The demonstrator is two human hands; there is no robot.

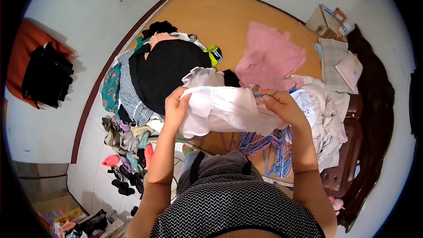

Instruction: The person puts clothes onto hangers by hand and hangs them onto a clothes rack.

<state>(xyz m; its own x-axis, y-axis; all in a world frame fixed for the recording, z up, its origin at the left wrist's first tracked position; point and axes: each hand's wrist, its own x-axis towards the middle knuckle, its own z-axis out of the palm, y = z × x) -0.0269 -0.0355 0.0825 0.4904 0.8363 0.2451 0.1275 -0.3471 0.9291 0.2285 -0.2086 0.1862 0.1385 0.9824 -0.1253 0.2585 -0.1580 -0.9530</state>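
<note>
A sheer pale pink garment (224,108) with ruffled edges is stretched sideways between my two hands. My left hand (176,105) is closed on its left edge, thumb on top. At the other end, my right hand (280,105) pinches a blue clothes hanger (285,91) with some of the garment's edge. The hanger's hook points right, and part of the hanger is hidden by the cloth. Below my right hand lies a bundle of blue and purple hangers (273,150). Just beyond the garment, a pink piece of clothing (271,53) is spread on the bed.
A large clothes pile topped by a black garment (169,72) sits at the left. Many shoes (128,145) stand on the tiled floor (94,150). White clothes (328,110) and a plaid pillow (335,64) lie at right against the dark headboard (372,101). Orange and black clothes hang at the left wall.
</note>
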